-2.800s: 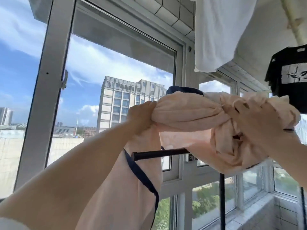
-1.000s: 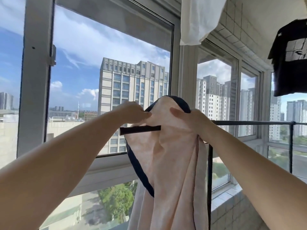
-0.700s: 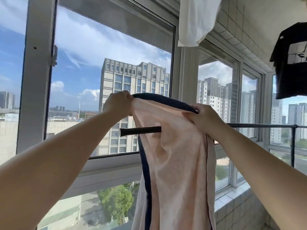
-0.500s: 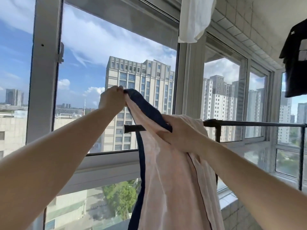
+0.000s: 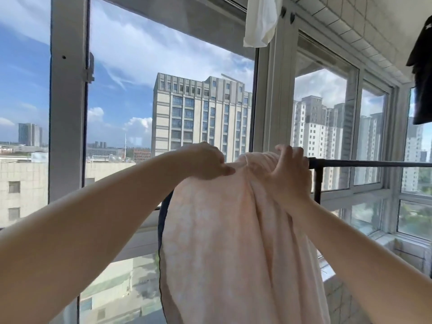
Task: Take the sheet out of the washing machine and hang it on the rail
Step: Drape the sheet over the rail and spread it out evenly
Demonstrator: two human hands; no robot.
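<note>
Where half a second ago the left hand (image 5: 205, 163) was lifting the navy-trimmed edge high at 11 o'clock of the bar's end and the right hand (image 5: 288, 174) pressed the cloth lower down, both hands now sit level at the top of the sheet (image 5: 233, 242), which is draped over the black rail (image 5: 369, 163). Its pale pink cloth hangs in long folds from the rail toward 6 o'clock, covering the rail's near end, which showed bare before. The navy border (image 5: 161, 220), earlier raised above the bar, now shows only as a thin dark line down the sheet's 9 o'clock side. The left grip is curled on the bunched cloth at the crest, thumb pointing toward 3 o'clock; the right grip is curled over the top of the fold with its fingers hooked behind, just beside the rail's upright post (image 5: 317, 183). The two hands are near each other with a hump of gathered cloth between them. A white garment (image 5: 259, 22) hangs at 12 o'clock against the window frame (image 5: 67, 113), and a black shirt (image 5: 423, 73) hangs at 2 o'clock; both have slid toward the picture's edges since the earlier view.
</note>
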